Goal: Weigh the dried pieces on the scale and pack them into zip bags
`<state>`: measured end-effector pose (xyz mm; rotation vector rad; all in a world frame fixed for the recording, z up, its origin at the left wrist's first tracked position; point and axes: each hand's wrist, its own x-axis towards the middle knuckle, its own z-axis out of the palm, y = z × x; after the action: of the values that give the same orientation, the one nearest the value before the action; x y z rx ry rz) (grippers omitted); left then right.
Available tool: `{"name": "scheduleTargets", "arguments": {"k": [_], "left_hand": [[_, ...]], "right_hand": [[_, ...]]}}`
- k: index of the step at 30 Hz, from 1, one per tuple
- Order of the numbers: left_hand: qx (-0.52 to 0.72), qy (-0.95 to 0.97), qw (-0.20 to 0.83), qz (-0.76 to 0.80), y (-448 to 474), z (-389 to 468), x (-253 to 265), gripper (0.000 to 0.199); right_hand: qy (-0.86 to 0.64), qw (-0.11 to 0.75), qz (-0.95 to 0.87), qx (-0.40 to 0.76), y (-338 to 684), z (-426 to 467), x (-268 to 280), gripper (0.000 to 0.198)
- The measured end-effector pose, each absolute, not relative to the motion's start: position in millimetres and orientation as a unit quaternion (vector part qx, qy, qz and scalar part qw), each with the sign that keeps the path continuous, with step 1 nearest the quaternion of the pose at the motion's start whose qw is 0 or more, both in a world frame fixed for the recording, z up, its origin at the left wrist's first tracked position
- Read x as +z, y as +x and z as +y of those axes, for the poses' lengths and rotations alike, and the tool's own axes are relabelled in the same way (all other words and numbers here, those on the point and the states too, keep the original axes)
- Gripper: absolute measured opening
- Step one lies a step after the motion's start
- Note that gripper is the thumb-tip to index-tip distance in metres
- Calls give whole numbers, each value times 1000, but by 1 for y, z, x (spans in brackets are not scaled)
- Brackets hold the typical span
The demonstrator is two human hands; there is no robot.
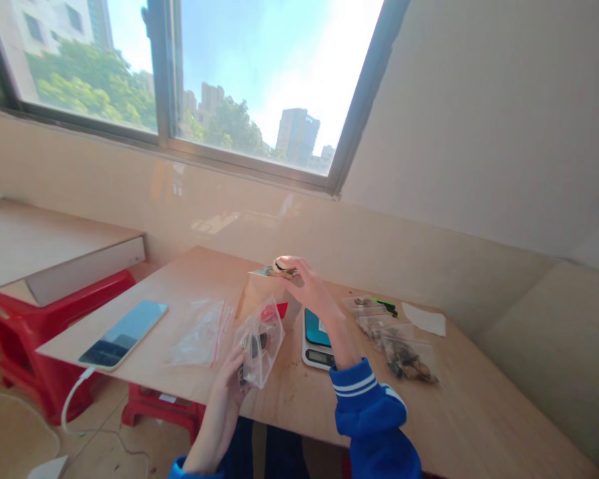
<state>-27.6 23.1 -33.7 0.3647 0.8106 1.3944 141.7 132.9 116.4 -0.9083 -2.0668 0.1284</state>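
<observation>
My left hand [232, 369] is closed on the lower left side of a clear zip bag [272, 346], which stands open and tilted over the table's front edge. A few dark pieces show through its plastic. My right hand [307, 283] is raised at the open top of a brown kraft pouch [257, 293], fingers curled round pale and brown dried pieces [283, 268] whose kind I cannot make out. Under my right forearm lies a white digital kitchen scale [318, 358] with a teal top, partly hidden by the arm.
Flat clear zip bags [202, 332] lie left of the pouch. A phone [124, 332] with a white cable [74, 392] rests farther left. Filled zip bags [404, 349] and a white paper [424, 319] lie right. Red stools [40, 359] stand below; a window [254, 80] is ahead.
</observation>
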Motion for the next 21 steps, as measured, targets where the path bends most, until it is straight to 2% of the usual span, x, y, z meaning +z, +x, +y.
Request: {"name": "scheduleTargets", "arguments": {"k": [3, 6, 10, 13, 15, 16, 19, 21], "left_hand": [[637, 177, 663, 350, -26, 20, -39, 36], [657, 204, 644, 336, -25, 17, -43, 33], [659, 228, 636, 330, -27, 15, -45, 40], [672, 216, 625, 332, -30, 16, -46, 40], [681, 201, 621, 331, -31, 16, -46, 42], [681, 195, 622, 333, -31, 17, -44, 42], [664, 193, 627, 358, -29, 16, -36, 38], [655, 216, 627, 362, -27, 15, -29, 34]], "right_hand": [[-374, 414, -828, 53, 142, 133, 114, 16], [-376, 410, -829, 50, 139, 134, 109, 23], [-382, 408, -828, 37, 133, 130, 105, 24], [-394, 484, -781, 27, 131, 118, 106, 22], [-398, 533, -744, 70, 131, 103, 110, 21], [-396, 530, -742, 111, 131, 95, 112, 21], [-386, 408, -799, 217, 134, 69, 118, 27], [-399, 325, -828, 222, 134, 56, 117, 28]]}}
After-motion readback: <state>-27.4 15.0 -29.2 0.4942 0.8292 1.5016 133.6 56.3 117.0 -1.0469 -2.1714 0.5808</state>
